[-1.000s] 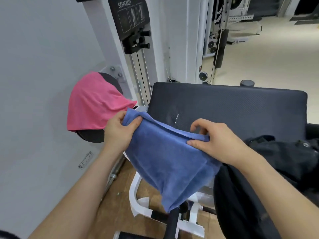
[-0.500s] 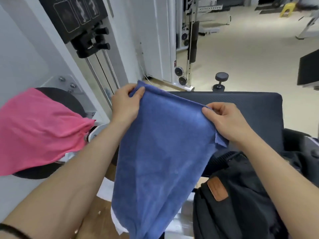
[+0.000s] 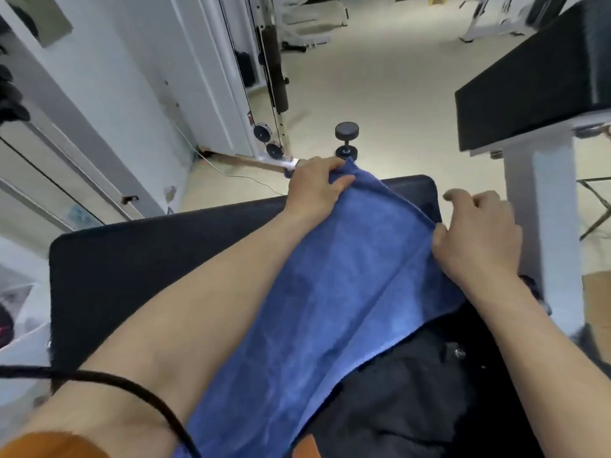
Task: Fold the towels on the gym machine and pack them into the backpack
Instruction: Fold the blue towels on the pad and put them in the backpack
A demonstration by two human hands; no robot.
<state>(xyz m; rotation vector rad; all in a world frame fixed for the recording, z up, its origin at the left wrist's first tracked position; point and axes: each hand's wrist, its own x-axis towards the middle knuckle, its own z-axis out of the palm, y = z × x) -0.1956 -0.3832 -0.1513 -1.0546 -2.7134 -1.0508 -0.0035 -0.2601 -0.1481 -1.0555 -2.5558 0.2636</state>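
The person is laying the blue towel out flat so it can be folded. The towel is running from the middle of the frame down to the bottom. Its far end is lying on the black pad of the gym machine, and its near end is hanging over the black backpack at the lower right.

The left hand is pinching the far left corner, with the thumb on top and the fingers curled under. The right hand is holding the far right corner, with its thumb pressing on the edge and its fingers curled. One finger is sticking up off the cloth.

The folding is only starting, and nothing is looking packed yet. Next, the hands are probably going to need to bring one end over to meet the other, keeping the edges lined up and the cloth smooth.

Half a second ago the hands were holding the towel up in the air and it was hanging down. Now it is coming down onto the pad. The pink towel from the left side is not showing now.
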